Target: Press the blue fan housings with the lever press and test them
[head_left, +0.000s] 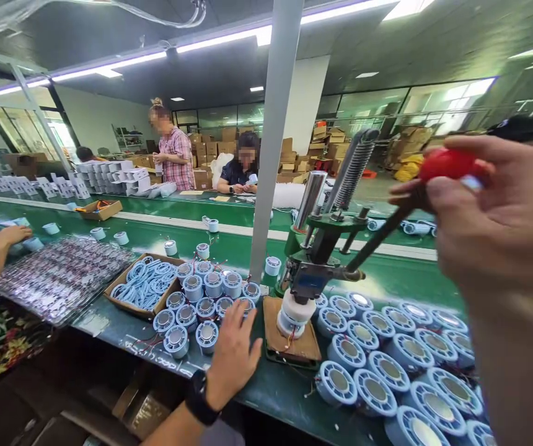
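My right hand (494, 204) is raised at the right, its fingers wrapped round the red ball knob (450, 166) on the lever of a green hand press (315, 272). Under the press's white ram sits a light-blue round housing (290, 323) with thin wires, on a brown base pad (310, 347). My left hand (236, 347), wearing a black wristband, hovers with spread fingers at the right edge of a group of light-blue round housings (206, 308). Whether its fingertips touch the nearest housing I cannot tell.
More light-blue housings (378, 365) crowd the table right of the press. A cardboard box (143, 310) of light-blue rings stands left, beside a flat tray of small parts (62, 272). A grey post (273, 136) rises behind. Co-workers sit and stand around the green line.
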`<state>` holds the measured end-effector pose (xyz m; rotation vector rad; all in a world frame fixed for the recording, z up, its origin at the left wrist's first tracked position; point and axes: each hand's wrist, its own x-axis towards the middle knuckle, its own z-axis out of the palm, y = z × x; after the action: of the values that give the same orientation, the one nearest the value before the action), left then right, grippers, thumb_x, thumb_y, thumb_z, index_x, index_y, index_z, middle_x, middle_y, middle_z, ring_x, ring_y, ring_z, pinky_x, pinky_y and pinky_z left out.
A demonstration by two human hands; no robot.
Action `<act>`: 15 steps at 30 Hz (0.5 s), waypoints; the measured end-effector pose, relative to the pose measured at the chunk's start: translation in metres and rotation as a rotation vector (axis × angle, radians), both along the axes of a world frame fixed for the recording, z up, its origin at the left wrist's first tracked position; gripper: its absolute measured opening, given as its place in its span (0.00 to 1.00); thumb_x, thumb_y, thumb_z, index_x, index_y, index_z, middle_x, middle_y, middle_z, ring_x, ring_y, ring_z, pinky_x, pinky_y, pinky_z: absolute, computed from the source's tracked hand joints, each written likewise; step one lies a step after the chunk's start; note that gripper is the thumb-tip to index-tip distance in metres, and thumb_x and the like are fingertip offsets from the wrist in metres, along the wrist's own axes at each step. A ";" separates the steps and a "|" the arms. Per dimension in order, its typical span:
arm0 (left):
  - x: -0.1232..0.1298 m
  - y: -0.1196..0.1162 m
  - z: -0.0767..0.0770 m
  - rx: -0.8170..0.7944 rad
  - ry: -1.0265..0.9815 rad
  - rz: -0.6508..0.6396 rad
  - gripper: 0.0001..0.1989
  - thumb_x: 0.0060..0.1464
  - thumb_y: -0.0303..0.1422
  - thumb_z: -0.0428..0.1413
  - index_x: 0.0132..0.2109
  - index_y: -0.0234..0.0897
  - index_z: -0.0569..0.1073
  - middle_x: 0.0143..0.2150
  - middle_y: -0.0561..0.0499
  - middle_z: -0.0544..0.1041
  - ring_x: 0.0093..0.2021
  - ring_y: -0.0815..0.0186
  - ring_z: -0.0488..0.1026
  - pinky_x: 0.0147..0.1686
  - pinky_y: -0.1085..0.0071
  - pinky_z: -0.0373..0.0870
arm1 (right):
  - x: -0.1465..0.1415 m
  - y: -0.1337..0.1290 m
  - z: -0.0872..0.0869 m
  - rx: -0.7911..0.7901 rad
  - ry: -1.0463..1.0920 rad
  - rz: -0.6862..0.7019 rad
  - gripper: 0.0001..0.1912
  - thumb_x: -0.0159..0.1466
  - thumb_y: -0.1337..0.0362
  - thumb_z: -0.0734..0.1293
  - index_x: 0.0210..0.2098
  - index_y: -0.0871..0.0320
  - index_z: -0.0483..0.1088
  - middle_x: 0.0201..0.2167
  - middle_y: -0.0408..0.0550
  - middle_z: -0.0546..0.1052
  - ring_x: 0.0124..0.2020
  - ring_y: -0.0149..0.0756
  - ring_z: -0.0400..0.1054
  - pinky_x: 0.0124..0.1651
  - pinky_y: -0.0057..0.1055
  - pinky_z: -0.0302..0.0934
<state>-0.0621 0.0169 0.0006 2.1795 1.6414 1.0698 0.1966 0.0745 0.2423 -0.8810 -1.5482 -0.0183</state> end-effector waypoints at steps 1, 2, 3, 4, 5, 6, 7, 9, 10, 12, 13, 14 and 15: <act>-0.015 -0.013 -0.006 0.018 0.065 0.077 0.27 0.59 0.26 0.52 0.65 0.38 0.66 0.70 0.41 0.62 0.72 0.49 0.53 0.69 0.42 0.54 | -0.002 0.008 -0.001 -0.007 0.084 0.056 0.20 0.66 0.56 0.63 0.58 0.36 0.64 0.57 0.47 0.70 0.53 0.43 0.72 0.57 0.49 0.67; -0.028 -0.025 -0.014 0.023 0.113 0.137 0.27 0.59 0.26 0.51 0.65 0.38 0.66 0.70 0.41 0.62 0.72 0.48 0.53 0.67 0.41 0.56 | -0.004 0.012 -0.010 -0.018 0.163 0.098 0.23 0.64 0.59 0.66 0.58 0.38 0.65 0.57 0.47 0.70 0.54 0.43 0.71 0.58 0.49 0.66; -0.040 -0.036 -0.024 0.022 0.148 0.176 0.27 0.60 0.25 0.50 0.66 0.39 0.65 0.70 0.41 0.61 0.72 0.48 0.52 0.66 0.40 0.58 | -0.008 0.011 -0.027 -0.026 0.227 0.112 0.26 0.61 0.61 0.68 0.58 0.41 0.65 0.58 0.48 0.70 0.55 0.44 0.70 0.59 0.50 0.65; -0.049 -0.045 -0.034 0.019 0.172 0.190 0.28 0.60 0.25 0.50 0.67 0.39 0.63 0.71 0.41 0.59 0.73 0.47 0.51 0.65 0.40 0.60 | -0.012 0.006 -0.051 -0.022 0.275 0.092 0.28 0.60 0.62 0.69 0.59 0.43 0.65 0.58 0.51 0.70 0.56 0.44 0.70 0.59 0.51 0.65; -0.054 -0.052 -0.044 0.017 0.187 0.182 0.29 0.59 0.25 0.50 0.68 0.40 0.62 0.72 0.41 0.57 0.73 0.46 0.50 0.64 0.40 0.62 | -0.019 -0.001 -0.080 -0.015 0.323 0.055 0.30 0.59 0.62 0.69 0.61 0.45 0.63 0.57 0.53 0.71 0.56 0.45 0.70 0.58 0.52 0.65; -0.055 -0.057 -0.052 0.015 0.191 0.157 0.30 0.59 0.24 0.50 0.68 0.40 0.62 0.73 0.41 0.55 0.73 0.45 0.49 0.64 0.40 0.62 | -0.027 -0.009 -0.111 -0.026 0.365 0.015 0.33 0.58 0.61 0.70 0.62 0.47 0.61 0.56 0.55 0.71 0.56 0.46 0.70 0.58 0.53 0.64; -0.052 -0.060 -0.058 0.009 0.184 0.119 0.32 0.58 0.24 0.51 0.68 0.40 0.61 0.73 0.40 0.55 0.73 0.44 0.48 0.64 0.41 0.63 | -0.036 -0.017 -0.144 -0.067 0.397 -0.024 0.35 0.58 0.59 0.70 0.63 0.49 0.59 0.57 0.57 0.70 0.58 0.47 0.68 0.58 0.54 0.64; -0.038 -0.061 -0.063 -0.021 0.131 0.053 0.34 0.55 0.23 0.53 0.69 0.40 0.61 0.73 0.39 0.55 0.73 0.43 0.49 0.64 0.41 0.62 | -0.057 -0.027 -0.200 -0.276 0.419 -0.065 0.45 0.56 0.52 0.71 0.67 0.55 0.51 0.60 0.61 0.66 0.62 0.51 0.63 0.61 0.56 0.60; -0.028 -0.060 -0.062 -0.043 0.089 0.028 0.36 0.53 0.23 0.54 0.68 0.40 0.62 0.72 0.39 0.57 0.72 0.43 0.51 0.64 0.42 0.63 | -0.068 -0.028 -0.221 -0.417 0.408 -0.076 0.50 0.54 0.49 0.71 0.69 0.57 0.47 0.62 0.63 0.63 0.63 0.54 0.62 0.62 0.57 0.59; -0.008 -0.057 -0.055 -0.075 -0.012 -0.017 0.37 0.49 0.22 0.55 0.67 0.39 0.64 0.69 0.38 0.62 0.70 0.44 0.58 0.64 0.46 0.65 | -0.086 -0.025 -0.245 -0.656 0.363 -0.113 0.58 0.50 0.42 0.70 0.70 0.61 0.44 0.64 0.66 0.62 0.62 0.58 0.62 0.62 0.56 0.58; -0.001 -0.056 -0.049 -0.069 -0.057 -0.044 0.37 0.47 0.22 0.56 0.66 0.39 0.65 0.68 0.39 0.65 0.68 0.46 0.62 0.64 0.49 0.66 | -0.092 -0.022 -0.249 -0.718 0.339 -0.148 0.59 0.48 0.40 0.69 0.70 0.62 0.45 0.63 0.67 0.62 0.61 0.60 0.63 0.61 0.56 0.59; 0.003 -0.054 -0.043 -0.045 -0.090 -0.074 0.36 0.47 0.22 0.56 0.65 0.40 0.67 0.66 0.40 0.68 0.66 0.47 0.65 0.64 0.52 0.67 | -0.097 -0.019 -0.250 -0.745 0.323 -0.188 0.60 0.47 0.39 0.67 0.70 0.63 0.47 0.63 0.67 0.64 0.60 0.62 0.64 0.60 0.55 0.60; 0.003 -0.053 -0.035 -0.005 -0.105 -0.104 0.34 0.47 0.23 0.56 0.63 0.40 0.69 0.64 0.41 0.70 0.65 0.49 0.66 0.64 0.54 0.67 | -0.099 -0.016 -0.248 -0.753 0.314 -0.224 0.60 0.47 0.38 0.67 0.70 0.63 0.48 0.61 0.67 0.65 0.59 0.63 0.65 0.58 0.55 0.61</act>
<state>-0.0595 -0.0363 -0.0344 2.1406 1.4688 1.1285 0.0972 0.0580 -0.0056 -1.5608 -1.1463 0.5479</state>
